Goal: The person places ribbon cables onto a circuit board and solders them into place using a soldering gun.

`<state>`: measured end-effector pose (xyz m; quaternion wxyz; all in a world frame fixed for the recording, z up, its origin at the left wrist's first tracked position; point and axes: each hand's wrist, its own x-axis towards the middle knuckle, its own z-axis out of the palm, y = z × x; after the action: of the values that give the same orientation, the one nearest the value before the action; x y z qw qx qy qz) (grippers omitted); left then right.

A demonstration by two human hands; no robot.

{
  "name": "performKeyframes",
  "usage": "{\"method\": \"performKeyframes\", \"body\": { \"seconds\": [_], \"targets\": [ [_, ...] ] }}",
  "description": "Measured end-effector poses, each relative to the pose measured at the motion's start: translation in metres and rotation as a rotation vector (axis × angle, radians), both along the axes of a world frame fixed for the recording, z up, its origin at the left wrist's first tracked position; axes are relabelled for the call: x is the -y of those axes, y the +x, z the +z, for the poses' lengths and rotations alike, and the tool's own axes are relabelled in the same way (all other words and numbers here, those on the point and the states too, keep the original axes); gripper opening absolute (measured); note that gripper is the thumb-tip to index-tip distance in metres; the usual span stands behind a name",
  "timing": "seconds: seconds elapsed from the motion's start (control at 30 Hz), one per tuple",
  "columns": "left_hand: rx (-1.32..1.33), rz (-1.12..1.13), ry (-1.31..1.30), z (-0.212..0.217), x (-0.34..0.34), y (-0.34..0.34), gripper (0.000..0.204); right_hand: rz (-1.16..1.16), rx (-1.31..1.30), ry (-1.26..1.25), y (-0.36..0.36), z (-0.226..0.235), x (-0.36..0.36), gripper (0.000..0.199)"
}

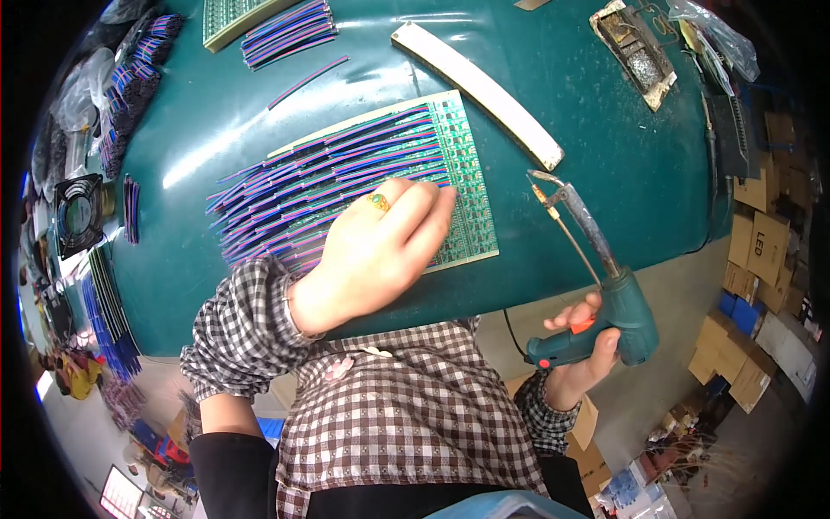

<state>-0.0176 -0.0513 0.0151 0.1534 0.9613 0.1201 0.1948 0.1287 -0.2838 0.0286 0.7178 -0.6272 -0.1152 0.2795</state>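
One grimy tray (659,95), silvery stuff (642,67) inside, beyond and right of circuit board (471,182). Board's on green table (536,259), under curled left hand (372,255); can't tell if pinching. Right hand (586,370), right of board, grips soldering gun (628,316).

I wore a brown-and-white checked apron (398,415) with a pink flower-like patch (338,369), black-and-white checked sleeves (238,320), black clothing (229,471), and a gold ring (383,206) with a green stone (377,199).
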Motion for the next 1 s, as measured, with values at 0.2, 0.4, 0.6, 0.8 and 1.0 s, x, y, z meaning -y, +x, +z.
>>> {"method": "performKeyframes", "body": {
  "seconds": [0.2, 0.4, 0.6, 0.8, 1.0],
  "targets": [
    [0.025, 0.013, 0.114, -0.019, 0.004, 0.003, 0.042, 0.003, 0.003, -0.086, -0.004, -0.001, 0.007, 0.061],
    [0.074, 0.009, 0.135, -0.023, 0.001, 0.003, 0.038, 0.093, 0.102, -0.152, -0.014, 0.004, 0.004, 0.062],
    [0.085, 0.015, 0.110, -0.024, 0.001, 0.003, 0.039, 0.235, 0.147, -0.164, -0.016, 0.003, 0.006, 0.057],
    [0.003, 0.027, -0.036, -0.013, 0.004, 0.002, 0.041, 0.334, 0.153, -0.226, -0.017, 0.005, 0.007, 0.054],
    [0.011, 0.032, -0.041, -0.014, 0.005, 0.003, 0.041, 0.317, 0.148, -0.174, -0.019, 0.001, 0.005, 0.054]
  ]
}}
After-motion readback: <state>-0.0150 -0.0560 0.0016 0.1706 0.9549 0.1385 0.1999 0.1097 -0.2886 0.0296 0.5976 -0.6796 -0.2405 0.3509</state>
